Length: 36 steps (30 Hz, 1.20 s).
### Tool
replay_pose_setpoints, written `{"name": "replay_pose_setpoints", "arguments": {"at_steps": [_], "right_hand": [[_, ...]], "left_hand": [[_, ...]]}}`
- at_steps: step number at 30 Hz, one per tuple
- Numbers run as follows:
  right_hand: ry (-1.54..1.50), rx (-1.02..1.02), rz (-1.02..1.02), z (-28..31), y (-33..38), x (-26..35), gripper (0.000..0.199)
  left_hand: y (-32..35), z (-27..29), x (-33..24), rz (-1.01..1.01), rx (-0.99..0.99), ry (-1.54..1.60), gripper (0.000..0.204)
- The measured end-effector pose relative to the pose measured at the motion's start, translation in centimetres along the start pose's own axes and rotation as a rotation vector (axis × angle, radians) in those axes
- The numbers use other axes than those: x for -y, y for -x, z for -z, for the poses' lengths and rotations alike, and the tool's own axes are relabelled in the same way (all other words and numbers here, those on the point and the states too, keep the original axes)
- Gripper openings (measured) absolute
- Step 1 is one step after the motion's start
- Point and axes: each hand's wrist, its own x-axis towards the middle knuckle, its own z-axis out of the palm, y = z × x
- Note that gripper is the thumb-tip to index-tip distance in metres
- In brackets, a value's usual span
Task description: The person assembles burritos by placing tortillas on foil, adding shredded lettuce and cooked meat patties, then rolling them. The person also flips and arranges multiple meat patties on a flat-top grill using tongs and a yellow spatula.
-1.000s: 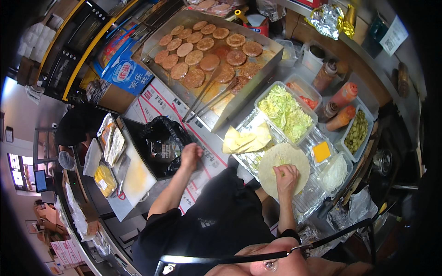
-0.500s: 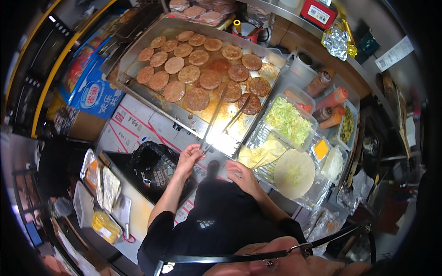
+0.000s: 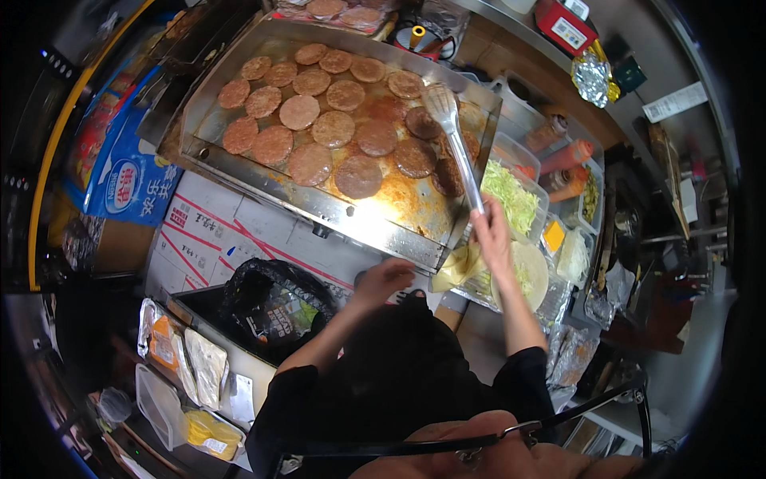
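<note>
My right hand (image 3: 490, 233) grips a metal spatula (image 3: 452, 132) by its handle, the slotted blade raised over the right end of the flat griddle (image 3: 263, 182). Several brown patties (image 3: 333, 128) lie on the griddle. My left hand (image 3: 388, 279) hovers near the griddle's front edge, fingers loosely curled and holding nothing. Under my right forearm lies a round tortilla (image 3: 533, 270) with some shredded lettuce on it.
A tray of shredded lettuce (image 3: 515, 196), orange sauce bottles (image 3: 568, 156) and cheese slices (image 3: 553, 236) stand right of the griddle. A black-bagged bin (image 3: 275, 299) sits below the counter. Wrapped food (image 3: 199, 366) lies lower left. Blue cartons (image 3: 132, 180) stand at left.
My right hand has left the counter by the tortilla and lifted the spatula up over the griddle. My left hand shifted right along the griddle's front edge.
</note>
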Motion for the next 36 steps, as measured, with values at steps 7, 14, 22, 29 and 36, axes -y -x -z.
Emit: {"name": "replay_pose_setpoints", "arguments": {"at_steps": [7,14,22,29,36], "right_hand": [[1.291,-0.060,0.630,8.2,-5.4,1.6,0.045],[1.551,0.034,0.768,8.4,-9.9,1.6,0.051],[0.600,0.007,0.075,8.8,-11.5,-0.1,0.042],[0.116,0.145,-0.249,8.6,-13.3,-2.8,0.024],[-0.159,0.052,-0.246,10.1,-7.7,-4.4,0.028]], "left_hand": [[1.6,4.4,6.0,0.062,-0.104,-0.102,0.025],[-0.2,2.7,4.4,-0.100,-0.092,-0.186,0.023],[-0.9,2.4,5.0,-0.071,-0.099,-0.149,0.022],[0.1,2.1,2.3,-0.264,-0.148,-0.380,0.024],[-0.8,1.2,3.5,-0.010,-0.017,0.034,0.025]]}}
